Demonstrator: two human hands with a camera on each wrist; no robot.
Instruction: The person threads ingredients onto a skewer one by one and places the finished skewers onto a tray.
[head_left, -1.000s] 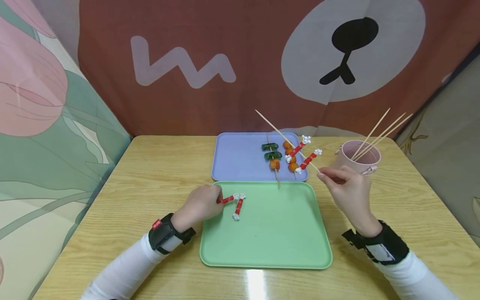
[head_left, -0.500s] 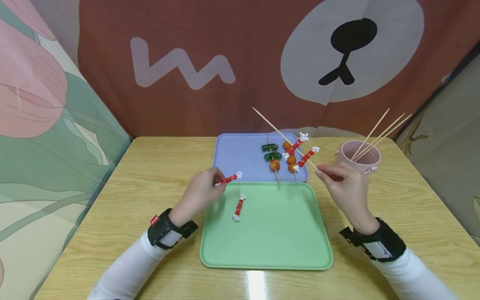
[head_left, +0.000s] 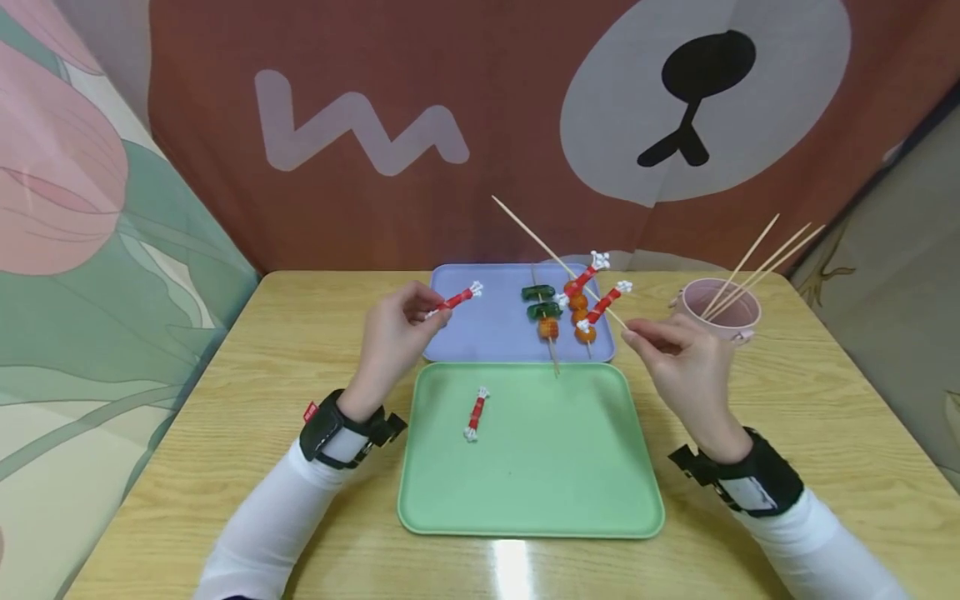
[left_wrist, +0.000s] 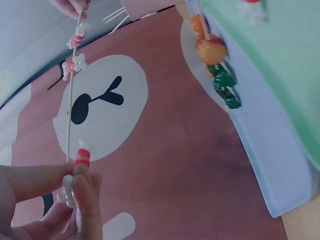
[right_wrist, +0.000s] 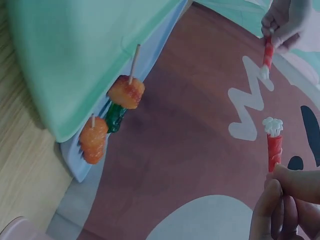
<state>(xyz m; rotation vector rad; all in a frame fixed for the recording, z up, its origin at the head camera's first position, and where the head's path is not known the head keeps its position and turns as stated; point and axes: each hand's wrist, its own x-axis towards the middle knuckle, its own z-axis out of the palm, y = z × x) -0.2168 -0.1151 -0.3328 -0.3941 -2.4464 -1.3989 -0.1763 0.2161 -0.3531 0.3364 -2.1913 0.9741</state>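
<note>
The right hand (head_left: 678,350) held the long bamboo skewer (head_left: 555,258) by its lower end, fingers pinched tight around the stick, and the shaft ran up and away to the left from those fingertips, its bare point hanging high over the purple tray (head_left: 480,321). Two red-and-white pieces (head_left: 592,287) sat already threaded on it, just up the stick from the pinch. Across the gap, the left hand (head_left: 393,333) was raised level with that point, thumb and fingers clamped on one end of a third red bone-shaped piece (head_left: 456,300), its long axis stretching out from the fingertips to the right, toward the skewer tip and well short of it. The left hand was plainly the nearer one to the tip. That piece looked small: a red striped middle with knobbly white ends. Its twin (head_left: 476,413) lay below the left fingers on the green tray (head_left: 585,492).
</note>
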